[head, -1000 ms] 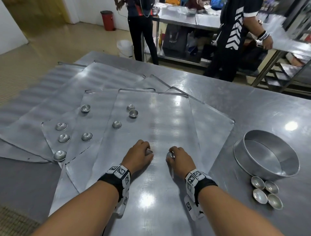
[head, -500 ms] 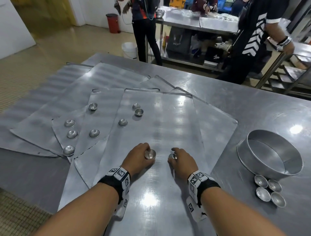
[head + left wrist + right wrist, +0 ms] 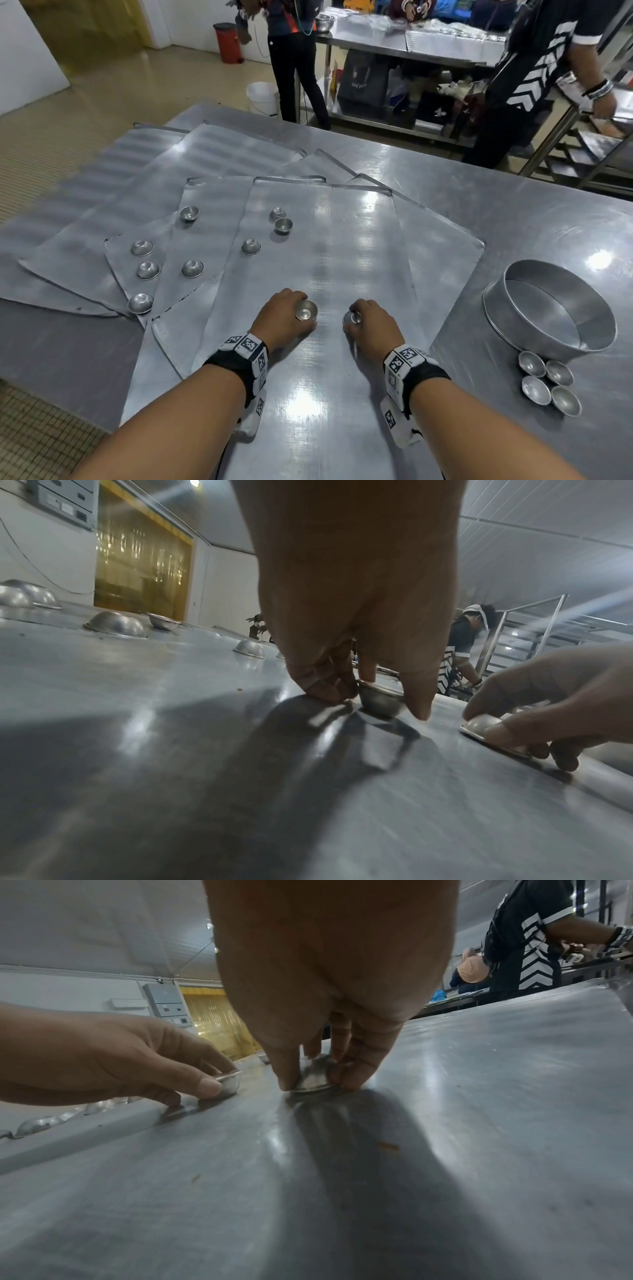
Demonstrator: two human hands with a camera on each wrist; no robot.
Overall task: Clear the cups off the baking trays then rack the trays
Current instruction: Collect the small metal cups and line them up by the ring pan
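Both hands sit low in the head view's centre on the top tray [image 3: 342, 240]. The left hand [image 3: 279, 317] pinches an upright cup [image 3: 306, 310] between thumb and fingers; the right hand [image 3: 373, 325] has its fingertips clamped round an upturned cup [image 3: 351, 318], rim down on the tray. To do this well, I would lift each cup straight up rather than drag it, since the thin metal looks slick and a domed cup offers little to hold; gripping near the rim seems safest. Then carry them to the four cups [image 3: 548, 382] grouped at lower right, just beside the ring [image 3: 548, 308]. Eight more cups [image 3: 191, 268] lie at mid left, most upside down. All is dull brushed aluminium: small round bowls, flat overlapped sheets with shallow raised edges, glare streaking the surfaces.
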